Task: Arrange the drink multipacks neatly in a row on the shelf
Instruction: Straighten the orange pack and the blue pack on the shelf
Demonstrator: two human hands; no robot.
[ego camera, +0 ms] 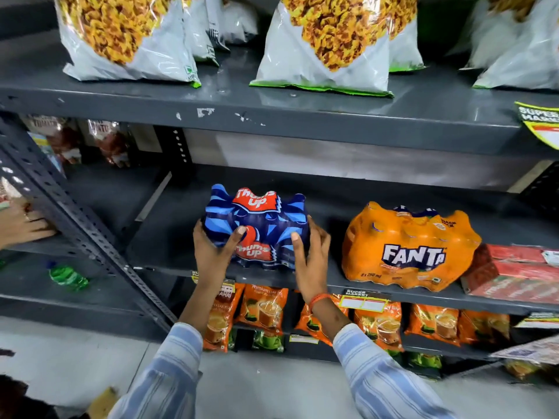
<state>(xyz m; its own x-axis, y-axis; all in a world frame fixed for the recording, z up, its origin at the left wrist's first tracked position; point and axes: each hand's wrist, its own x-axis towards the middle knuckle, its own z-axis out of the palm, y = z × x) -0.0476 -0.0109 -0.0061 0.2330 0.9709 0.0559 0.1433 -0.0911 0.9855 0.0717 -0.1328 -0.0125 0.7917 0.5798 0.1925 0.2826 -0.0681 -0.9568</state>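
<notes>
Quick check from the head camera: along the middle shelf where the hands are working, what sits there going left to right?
Left hand → blue Thums Up pack → right hand → a gap of bare shelf → orange Fanta pack → red cartons at the right edge.

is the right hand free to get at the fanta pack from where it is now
Probably not yet: the right hand is gripping the blue pack. The gap across to the orange Fanta pack looks bare.

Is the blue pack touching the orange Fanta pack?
No, the blue Thums Up pack sits apart from the orange Fanta pack, with bare grey shelf and the right hand between them.
</notes>
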